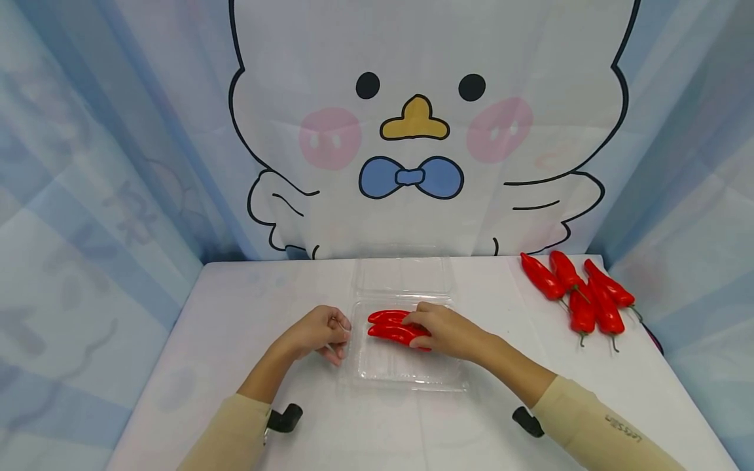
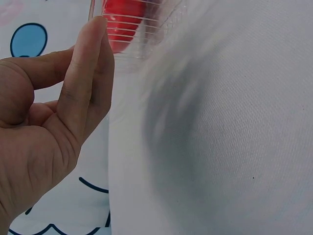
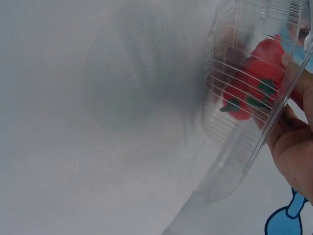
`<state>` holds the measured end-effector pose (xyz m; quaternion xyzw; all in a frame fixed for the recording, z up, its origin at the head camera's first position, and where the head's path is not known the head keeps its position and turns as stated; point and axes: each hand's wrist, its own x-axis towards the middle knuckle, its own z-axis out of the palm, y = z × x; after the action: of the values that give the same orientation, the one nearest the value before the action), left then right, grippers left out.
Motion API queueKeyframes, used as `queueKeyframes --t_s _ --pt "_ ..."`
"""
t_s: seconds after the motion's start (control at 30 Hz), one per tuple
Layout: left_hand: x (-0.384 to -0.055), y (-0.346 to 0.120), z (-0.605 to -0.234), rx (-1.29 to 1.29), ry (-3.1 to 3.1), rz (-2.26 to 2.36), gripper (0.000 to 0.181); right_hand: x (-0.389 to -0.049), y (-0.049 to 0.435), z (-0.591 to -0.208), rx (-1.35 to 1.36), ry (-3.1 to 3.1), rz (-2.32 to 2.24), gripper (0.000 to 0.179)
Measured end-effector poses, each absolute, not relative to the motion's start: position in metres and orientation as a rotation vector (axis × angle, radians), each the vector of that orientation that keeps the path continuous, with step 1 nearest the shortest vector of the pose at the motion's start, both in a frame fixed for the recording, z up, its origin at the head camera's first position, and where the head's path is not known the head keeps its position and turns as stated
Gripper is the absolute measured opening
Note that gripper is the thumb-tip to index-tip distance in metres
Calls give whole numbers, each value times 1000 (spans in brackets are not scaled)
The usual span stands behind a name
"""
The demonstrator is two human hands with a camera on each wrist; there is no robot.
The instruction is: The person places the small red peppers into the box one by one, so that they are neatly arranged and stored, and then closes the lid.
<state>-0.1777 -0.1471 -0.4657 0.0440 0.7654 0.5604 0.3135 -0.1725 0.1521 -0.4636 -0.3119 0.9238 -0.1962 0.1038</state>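
Surface (image 1: 483,425): white cloth; box sits near ctr, towards far edge.
Box (image 1: 406,369): clear plastic, ribbed walls; lid (image 1: 403,275) folded back, reaching abt to far edge of surface.
Peppers (image 1: 394,335): red, at least 2 (R wrist view shows green stems thru the wall), in far half of box, lying sideways, tips to L, stem ends to R.
L hand (image 1: 324,332): at L side of box, fingertips & thumb pinching its rim.
R hand (image 1: 444,327): inside box, fingers & thumb clamped on peppers at their R end.
Hands: well apart from each other, box btwn them.
Loose peppers (image 1: 603,307): 5 red, far R corner of surface, bunched & overlapping, stems mostly twd near edge.
Sleeves (image 1: 595,425): beige, both arms coming in over near edge.
Curtain (image 1: 412,222): behind far edge, pale w/ cartoon bird, blue bow tie.
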Motion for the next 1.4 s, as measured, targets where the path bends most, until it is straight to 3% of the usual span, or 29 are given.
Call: queueKeyframes --t_s 1.4 --pt "-181 -147 -470 110 2023 1473 14 -165 143 -475 -909 2905 -388 35"
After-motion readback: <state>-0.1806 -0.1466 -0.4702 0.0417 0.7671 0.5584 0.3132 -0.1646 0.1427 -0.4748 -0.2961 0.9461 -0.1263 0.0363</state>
